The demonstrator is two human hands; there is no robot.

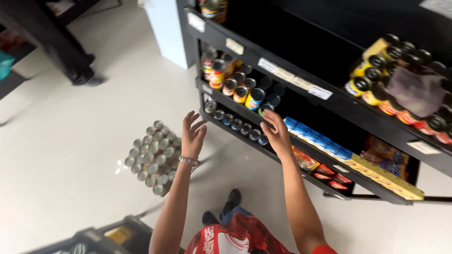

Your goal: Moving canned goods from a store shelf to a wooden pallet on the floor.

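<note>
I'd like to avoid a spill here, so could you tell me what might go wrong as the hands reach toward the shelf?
The right hand reaches the shelf edge beside packed cans; a nudge might topple some. The can stack on the floor sits close to the feet; a step could knock it.

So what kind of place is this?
Probably a small shop. Black shelves with label strips hold rows of cans and bottles, and a block of tins stands on the floor by the left hand.
</note>
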